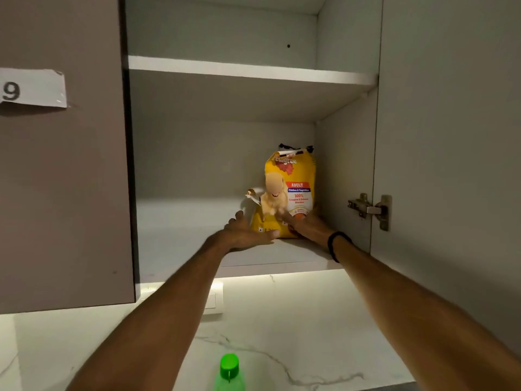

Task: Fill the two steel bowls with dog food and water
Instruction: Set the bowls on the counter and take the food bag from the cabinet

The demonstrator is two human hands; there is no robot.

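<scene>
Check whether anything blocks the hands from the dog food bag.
Nothing visible: left hand and right hand are both at the base of the Pedigree bag on the lower shelf, cabinet door open.

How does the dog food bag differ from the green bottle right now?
The dog food bag is yellow and printed; the green bottle is plain translucent green. The bag stands on the cupboard's lower shelf; the bottle is below the cupboard, only its cap and shoulders in view. The left hand and right hand touch the bag, neither the bottle. Both look upright.
</scene>
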